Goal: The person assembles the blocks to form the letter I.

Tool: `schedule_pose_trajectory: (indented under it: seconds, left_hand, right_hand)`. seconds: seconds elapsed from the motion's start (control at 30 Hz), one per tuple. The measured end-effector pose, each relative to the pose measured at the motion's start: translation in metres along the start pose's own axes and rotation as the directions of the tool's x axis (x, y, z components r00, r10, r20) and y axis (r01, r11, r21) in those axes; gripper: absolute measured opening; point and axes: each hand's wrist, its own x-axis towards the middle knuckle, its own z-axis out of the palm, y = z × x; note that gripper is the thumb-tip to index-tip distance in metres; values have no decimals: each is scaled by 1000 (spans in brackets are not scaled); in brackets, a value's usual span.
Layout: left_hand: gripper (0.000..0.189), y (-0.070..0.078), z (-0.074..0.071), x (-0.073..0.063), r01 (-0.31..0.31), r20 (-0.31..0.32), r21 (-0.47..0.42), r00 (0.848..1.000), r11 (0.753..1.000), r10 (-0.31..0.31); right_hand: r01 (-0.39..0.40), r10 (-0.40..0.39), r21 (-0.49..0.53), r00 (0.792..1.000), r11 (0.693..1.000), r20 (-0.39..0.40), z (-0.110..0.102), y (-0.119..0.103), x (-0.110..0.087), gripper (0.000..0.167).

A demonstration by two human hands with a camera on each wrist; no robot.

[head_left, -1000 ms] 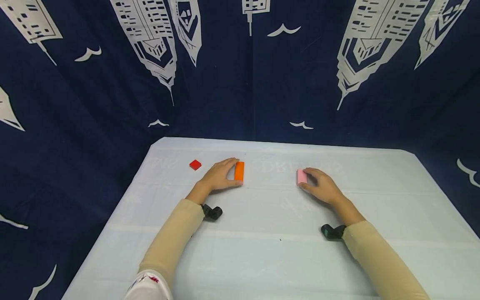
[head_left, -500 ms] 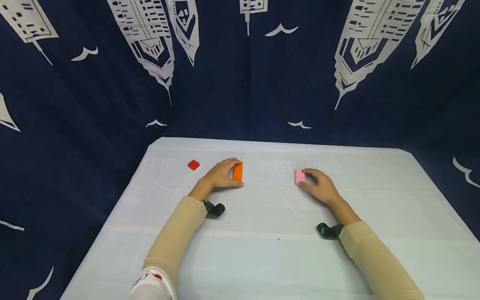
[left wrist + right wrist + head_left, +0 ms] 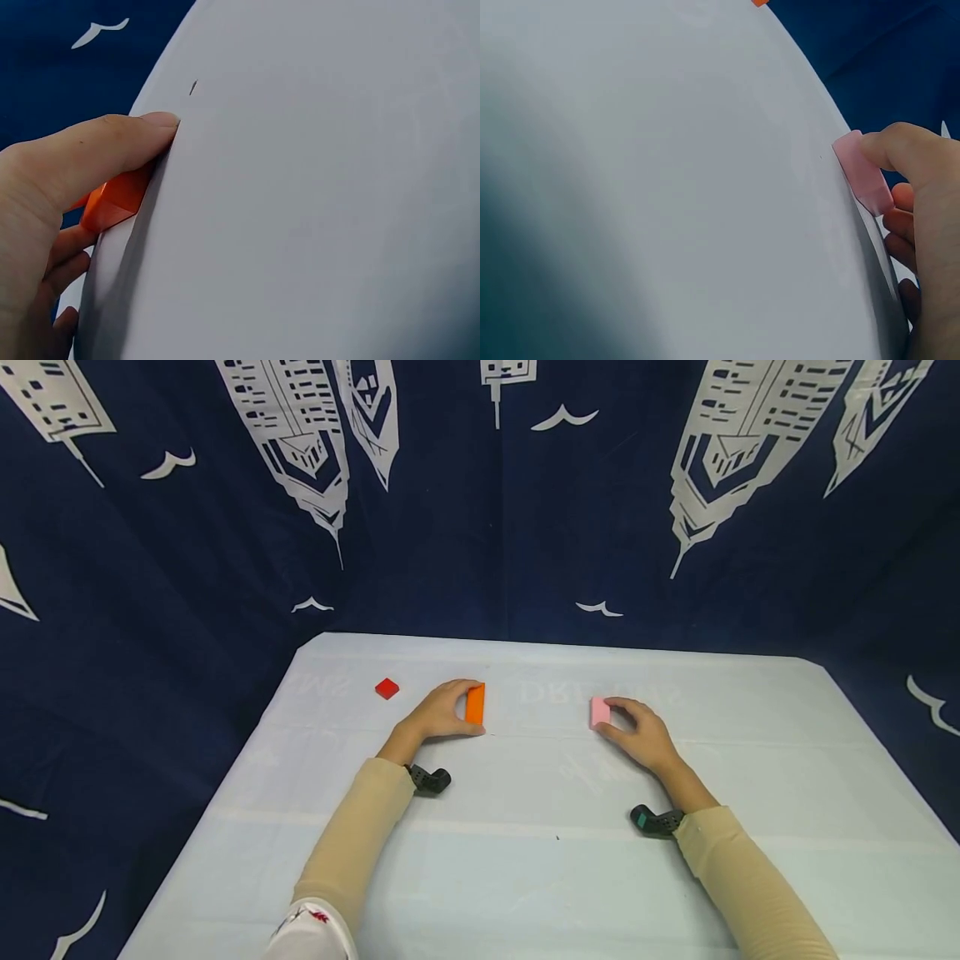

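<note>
An orange rectangular block (image 3: 476, 704) lies on the white table left of centre. My left hand (image 3: 435, 714) holds it by its two ends, thumb at the near end and fingertips at the far end. In the left wrist view the thumb covers part of this orange block (image 3: 120, 199). Farther right, a shorter pink block (image 3: 600, 712) is pinched between the thumb and fingers of my right hand (image 3: 645, 739). The right wrist view shows the pink block (image 3: 862, 171) with the thumb on its upper end and the other fingers partly hidden behind it.
A small red block (image 3: 387, 688) lies left of my left hand. The white-covered table (image 3: 525, 893) reaches back to a dark blue curtain (image 3: 450, 568) with white building and bird prints. Each wrist wears a black camera, such as the left one (image 3: 430, 780).
The head view has shifted slightly and both forearms have turned a little inward. Both hands keep their hold, and the blocks stay about where they were.
</note>
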Motion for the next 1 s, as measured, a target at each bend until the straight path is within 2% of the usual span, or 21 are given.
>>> schedule_pose_trajectory:
  seconds: [0.57,1.0]
  left_hand:
    - [84,-7,9,-1,-11,-62,-27,998,1000,9]
    - [84,-2,12,0,-36,-106,-4,994,999,35]
  right_hand:
    - [6,-6,14,1000,1000,-10,3,2,-1,56]
    - [7,-7,12,1000,1000,-15,1,2,-1,55]
